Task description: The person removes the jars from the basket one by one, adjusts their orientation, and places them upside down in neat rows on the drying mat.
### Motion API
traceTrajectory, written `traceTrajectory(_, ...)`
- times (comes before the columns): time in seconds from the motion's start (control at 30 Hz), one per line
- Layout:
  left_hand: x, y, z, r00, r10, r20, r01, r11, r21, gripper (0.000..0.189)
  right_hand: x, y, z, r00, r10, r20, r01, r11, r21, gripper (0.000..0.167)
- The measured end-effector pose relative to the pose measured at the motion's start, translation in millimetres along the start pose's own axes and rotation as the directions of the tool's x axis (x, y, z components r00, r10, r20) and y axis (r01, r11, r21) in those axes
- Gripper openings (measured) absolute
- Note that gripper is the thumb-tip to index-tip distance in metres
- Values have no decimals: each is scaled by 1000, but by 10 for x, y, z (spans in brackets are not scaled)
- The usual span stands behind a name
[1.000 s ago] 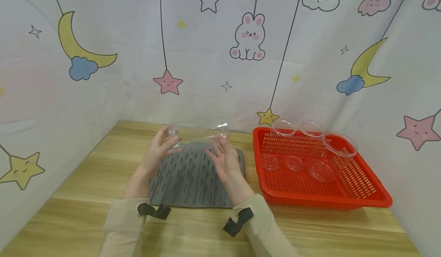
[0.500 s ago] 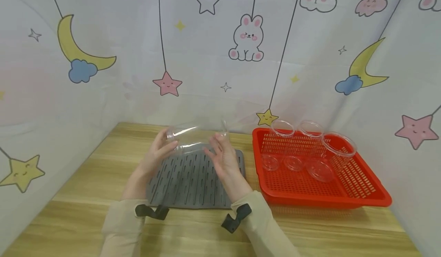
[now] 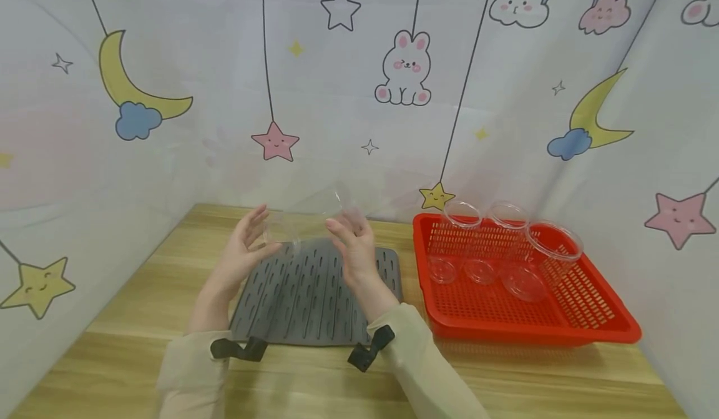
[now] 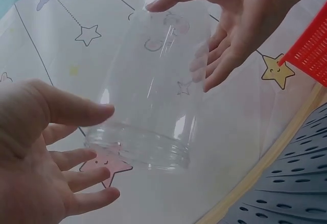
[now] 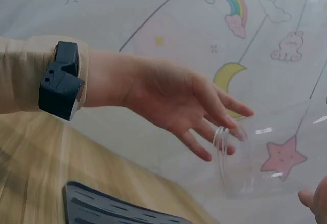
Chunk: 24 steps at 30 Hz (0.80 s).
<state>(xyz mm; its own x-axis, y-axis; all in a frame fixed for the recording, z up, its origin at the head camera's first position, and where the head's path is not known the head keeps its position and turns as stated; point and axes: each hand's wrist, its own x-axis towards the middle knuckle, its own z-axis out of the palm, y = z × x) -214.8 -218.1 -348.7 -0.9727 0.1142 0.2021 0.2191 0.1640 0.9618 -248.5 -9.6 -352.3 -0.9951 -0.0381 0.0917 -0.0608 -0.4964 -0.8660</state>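
A clear jar [image 3: 312, 216], with a threaded neck, is held in the air tilted above a grey ribbed mat [image 3: 314, 291]. My right hand [image 3: 355, 244] grips its base end; in the left wrist view the thumb lies on one side and the fingers on the other. My left hand [image 3: 238, 253] is spread beside the neck end. The left wrist view shows the thumb of the left hand [image 4: 46, 152] right at the jar's wall [image 4: 148, 91], its other fingers extended and apart. From the right wrist view, the left hand [image 5: 173, 94] has its fingertips close about the threaded rim.
On the right stands a red plastic basket [image 3: 505, 331] with 3 clear containers upright inside, such as the front one [image 3: 553, 241]. Mat and basket lie on a wood-grain table [image 3: 303, 381]. A white patterned cloth [image 3: 337, 94] hangs behind.
The jar has tipped from nearly level, its base end up and its neck end down. My left hand has loosened from the neck and shifted left; my right hand has moved slightly left.
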Motion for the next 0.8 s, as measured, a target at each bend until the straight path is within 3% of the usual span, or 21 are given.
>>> traceTrajectory(0.23,-16,11,-58,998,-35,-51,35,999,-11,80,111,90,117,996,-67,51,75,979,-189,86)
traceTrajectory(0.47,-47,11,-119,996,-55,-67,54,998,-13,76,189,256,243,990,-104,94,135,892,-432,92)
traceTrajectory(0.8,-53,9,-129,996,-59,-65,60,998,6,74,275,571,364,985,-130,110,170,797,-580,90)
